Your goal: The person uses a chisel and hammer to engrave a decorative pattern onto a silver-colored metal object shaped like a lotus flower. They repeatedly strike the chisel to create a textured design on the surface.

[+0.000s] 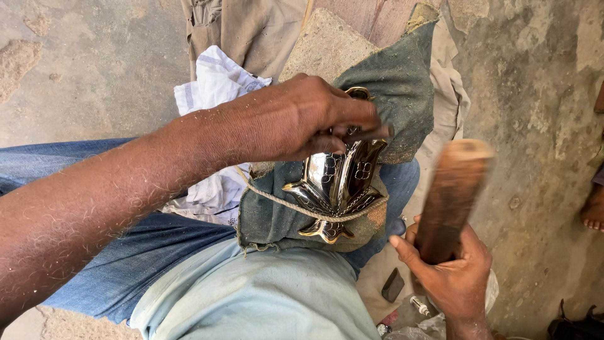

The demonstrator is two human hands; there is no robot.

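Note:
A shiny, leaf-shaped brass piece [340,189] lies on a green cloth pad [402,82] over my knee, held down by a thin cord [277,201] across its lower part. My left hand [302,119] is above the piece's upper end, its fingers pinched on a thin dark tool [368,133] whose tip rests on the metal. To the right, my right hand [450,271] grips a thick wooden mallet [450,195], raised and blurred, a little apart from the piece.
A white cloth [211,94] lies under my left arm on my jeans. A flat stone block [324,47] sits beyond the pad. Small tools [402,293] lie on the concrete floor near my right hand. Another person's foot [593,211] shows at the right edge.

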